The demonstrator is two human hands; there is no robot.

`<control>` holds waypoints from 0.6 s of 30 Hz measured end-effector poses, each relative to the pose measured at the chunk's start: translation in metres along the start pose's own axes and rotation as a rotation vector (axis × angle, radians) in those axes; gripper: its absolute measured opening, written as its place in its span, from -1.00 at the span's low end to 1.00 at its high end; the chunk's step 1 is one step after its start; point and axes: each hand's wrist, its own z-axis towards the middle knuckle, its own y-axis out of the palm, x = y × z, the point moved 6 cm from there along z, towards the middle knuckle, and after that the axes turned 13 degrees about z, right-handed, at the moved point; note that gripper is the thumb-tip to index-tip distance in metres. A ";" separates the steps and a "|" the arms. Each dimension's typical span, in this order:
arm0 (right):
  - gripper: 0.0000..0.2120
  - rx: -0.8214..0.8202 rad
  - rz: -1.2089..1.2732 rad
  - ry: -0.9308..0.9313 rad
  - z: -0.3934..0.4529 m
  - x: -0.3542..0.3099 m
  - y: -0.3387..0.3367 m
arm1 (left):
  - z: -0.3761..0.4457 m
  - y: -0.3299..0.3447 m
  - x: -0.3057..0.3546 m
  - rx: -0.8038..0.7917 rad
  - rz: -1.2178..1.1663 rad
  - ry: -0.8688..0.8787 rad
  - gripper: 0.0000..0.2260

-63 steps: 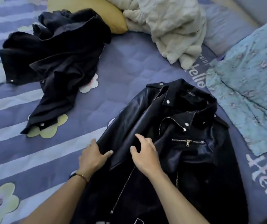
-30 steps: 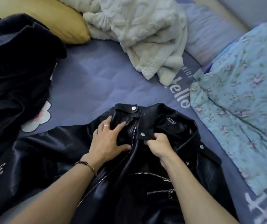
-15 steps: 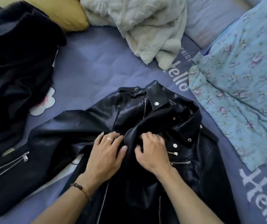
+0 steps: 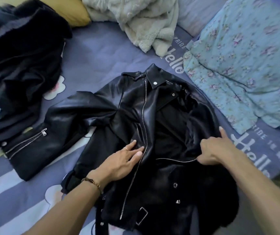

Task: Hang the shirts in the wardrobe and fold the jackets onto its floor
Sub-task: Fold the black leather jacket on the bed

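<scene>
Black leather jacket [image 4: 135, 119]: lies front-up at frame centre on the bed [image 4: 98, 53], collar toward 12 o'clock, hem toward 6 o'clock. One front panel lies flat with its silver zipper running down the middle; the other is turned back, exposing dark lining. One sleeve extends toward 9 o'clock, cuff zipper visible. Belt buckle and snaps show at the hem.

Second dark jacket [image 4: 20, 48]: crumpled heap at 10 o'clock, fuzzy collar uppermost.

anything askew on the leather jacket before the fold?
Yes. The leather jacket lies front up and unzipped, its right panel bunched open where the right hand pinches it; the left hand presses the other panel flat.
</scene>
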 end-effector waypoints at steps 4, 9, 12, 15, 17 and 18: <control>-0.28 0.082 0.098 -0.077 -0.021 -0.064 0.023 | -0.040 0.020 -0.007 0.032 0.028 0.017 -0.55; -0.06 0.029 0.381 -0.201 -0.044 -0.183 0.100 | -0.102 0.032 -0.072 0.104 0.370 -0.024 -0.36; 0.00 0.109 0.496 -0.062 -0.051 -0.211 0.128 | -0.118 0.046 -0.115 -0.011 0.663 -0.017 -0.16; -0.44 0.362 0.771 0.003 -0.054 -0.213 0.133 | -0.113 0.048 -0.125 0.185 0.756 0.053 -0.29; -0.67 0.444 1.189 0.112 -0.058 -0.194 0.140 | -0.110 0.039 -0.119 0.329 0.699 0.077 -0.55; -0.71 0.441 1.410 0.181 -0.058 -0.184 0.147 | -0.109 0.032 -0.116 0.381 0.686 0.077 -0.65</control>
